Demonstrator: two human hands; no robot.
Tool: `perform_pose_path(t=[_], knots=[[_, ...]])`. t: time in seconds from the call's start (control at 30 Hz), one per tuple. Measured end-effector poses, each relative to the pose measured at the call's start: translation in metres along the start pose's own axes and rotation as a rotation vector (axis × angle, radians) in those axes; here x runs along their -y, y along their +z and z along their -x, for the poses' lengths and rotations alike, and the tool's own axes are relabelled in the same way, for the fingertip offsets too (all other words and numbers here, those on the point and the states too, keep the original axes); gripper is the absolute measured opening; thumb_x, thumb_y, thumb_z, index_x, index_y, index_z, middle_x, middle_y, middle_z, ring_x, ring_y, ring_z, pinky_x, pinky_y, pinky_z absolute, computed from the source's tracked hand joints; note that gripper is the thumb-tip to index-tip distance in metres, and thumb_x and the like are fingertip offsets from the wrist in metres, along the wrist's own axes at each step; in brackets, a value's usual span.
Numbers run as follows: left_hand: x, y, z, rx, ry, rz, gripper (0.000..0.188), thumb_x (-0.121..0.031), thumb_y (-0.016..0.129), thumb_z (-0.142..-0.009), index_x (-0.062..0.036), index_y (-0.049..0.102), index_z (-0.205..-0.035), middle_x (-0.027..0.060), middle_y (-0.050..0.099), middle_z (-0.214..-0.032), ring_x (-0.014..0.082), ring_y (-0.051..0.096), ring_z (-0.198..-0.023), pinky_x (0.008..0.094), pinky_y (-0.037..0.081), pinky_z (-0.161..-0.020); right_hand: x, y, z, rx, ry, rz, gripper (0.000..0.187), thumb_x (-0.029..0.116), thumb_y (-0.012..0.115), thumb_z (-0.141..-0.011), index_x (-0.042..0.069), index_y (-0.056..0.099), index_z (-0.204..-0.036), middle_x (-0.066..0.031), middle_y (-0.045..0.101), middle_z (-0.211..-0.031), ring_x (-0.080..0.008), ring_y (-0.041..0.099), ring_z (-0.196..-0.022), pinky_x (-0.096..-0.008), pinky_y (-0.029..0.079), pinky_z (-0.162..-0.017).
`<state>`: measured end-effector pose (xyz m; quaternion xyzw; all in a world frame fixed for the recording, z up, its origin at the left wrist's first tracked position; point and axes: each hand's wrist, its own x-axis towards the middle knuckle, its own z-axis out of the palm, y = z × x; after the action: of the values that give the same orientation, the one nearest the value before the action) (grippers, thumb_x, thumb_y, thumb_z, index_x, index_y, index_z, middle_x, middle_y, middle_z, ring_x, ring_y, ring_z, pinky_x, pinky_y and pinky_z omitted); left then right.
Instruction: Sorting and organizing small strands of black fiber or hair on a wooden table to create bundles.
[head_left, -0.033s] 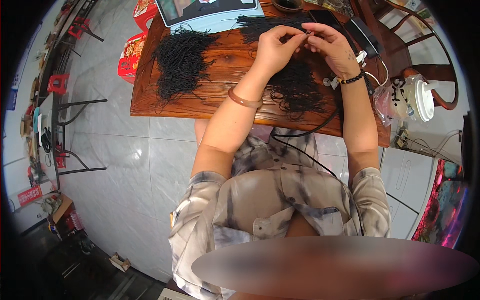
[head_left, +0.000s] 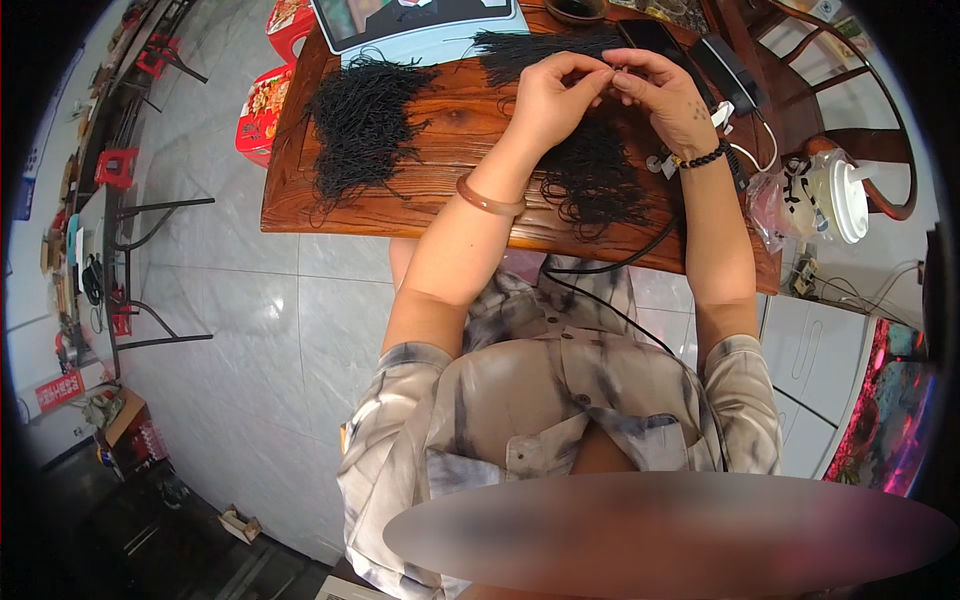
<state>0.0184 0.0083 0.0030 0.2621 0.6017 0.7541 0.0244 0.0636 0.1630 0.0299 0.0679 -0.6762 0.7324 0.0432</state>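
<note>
Over the wooden table (head_left: 460,140), my left hand (head_left: 556,98) and my right hand (head_left: 660,98) meet fingertip to fingertip. Both are closed in a pinch; whatever sits between the fingers is too small and hidden to name. Beneath and just in front of them lies a pile of thin black cords (head_left: 595,185). A second, thicker heap of black cords (head_left: 365,125) spreads at the table's left side. More straight black cords (head_left: 530,52) lie at the back, beyond my left hand.
A tablet (head_left: 420,18) on a light blue stand occupies the back. A black phone (head_left: 650,38) and a dark oblong device (head_left: 728,75) with a white cable lie right. Beyond the right edge are a lidded cup (head_left: 848,200) and a wooden chair (head_left: 890,130). Red boxes (head_left: 262,115) stand left.
</note>
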Motion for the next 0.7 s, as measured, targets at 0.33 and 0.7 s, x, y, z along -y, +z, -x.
perform_pose_path(t=[0.33, 0.7], knots=[[0.000, -0.004, 0.000, 0.108, 0.024, -0.047, 0.007, -0.007, 0.065, -0.079, -0.0013, 0.063, -0.078, 0.0011, 0.062, -0.074, 0.0053, 0.057, -0.067, 0.0185, 0.046, -0.061, 0.000, -0.008, -0.001, 0.064, 0.125, -0.329, 0.014, 0.014, 0.057, -0.087, 0.002, 0.057, -0.095, 0.0036, 0.051, -0.073, -0.0040, 0.044, -0.060, -0.0207, 0.044, -0.070], [-0.003, -0.004, 0.004, 0.178, 0.043, -0.065, 0.006, -0.004, 0.066, -0.076, -0.0016, 0.061, -0.076, -0.0014, 0.059, -0.073, 0.0042, 0.054, -0.067, 0.0189, 0.044, -0.061, 0.006, -0.008, 0.000, 0.017, 0.166, -0.382, 0.014, 0.013, 0.053, -0.089, 0.000, 0.055, -0.095, 0.0036, 0.050, -0.077, -0.0029, 0.042, -0.059, -0.0221, 0.044, -0.074]])
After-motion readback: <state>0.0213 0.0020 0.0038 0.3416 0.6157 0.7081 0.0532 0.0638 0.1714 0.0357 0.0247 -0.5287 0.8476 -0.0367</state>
